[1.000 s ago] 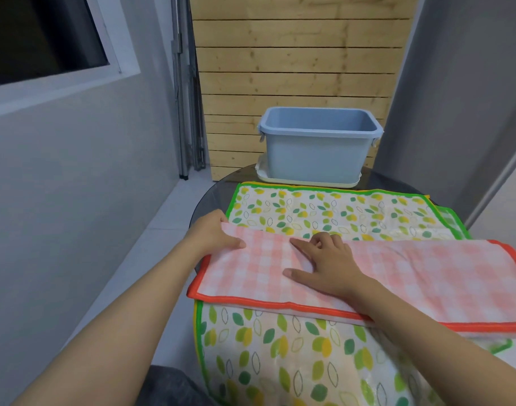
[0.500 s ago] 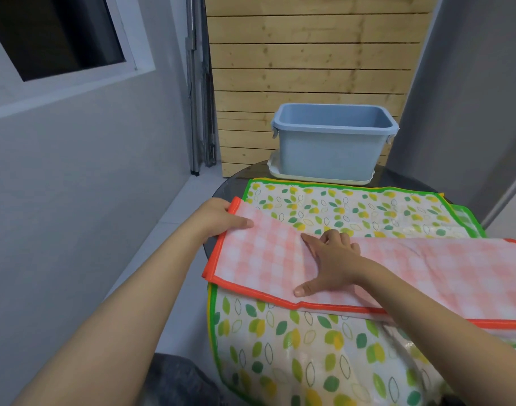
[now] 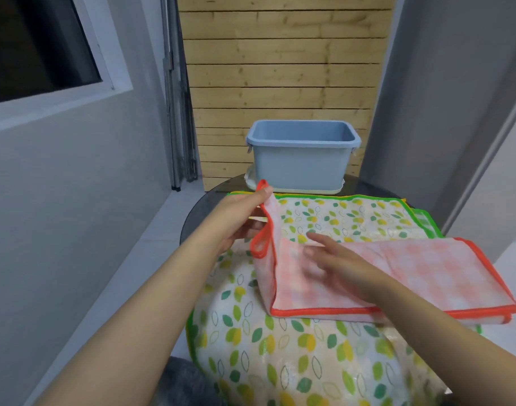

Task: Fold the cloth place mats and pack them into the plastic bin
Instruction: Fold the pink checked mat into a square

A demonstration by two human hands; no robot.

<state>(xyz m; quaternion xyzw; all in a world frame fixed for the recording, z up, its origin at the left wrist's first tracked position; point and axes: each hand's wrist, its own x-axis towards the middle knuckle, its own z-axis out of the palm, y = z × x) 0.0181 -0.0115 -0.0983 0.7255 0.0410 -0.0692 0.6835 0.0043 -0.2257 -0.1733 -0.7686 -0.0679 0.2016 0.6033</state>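
— Where's the pink mat [image 3: 412, 271]?
— Under my right hand [image 3: 335, 259], whose fingers lie spread on it; my left hand [image 3: 245, 218] pinches its lifted corner.
— The bin [image 3: 302, 159]?
— Beyond both hands.

right hand [image 3: 333, 260]: motion-blurred | leaf mat [image 3: 280, 356]: cut off at bottom edge

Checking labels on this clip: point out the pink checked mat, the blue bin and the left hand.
pink checked mat [image 3: 412, 271]: head view, flat top layer.
blue bin [image 3: 302, 168]: head view, front wall.
left hand [image 3: 245, 215]: head view, back of the hand, pinching the mat's corner.
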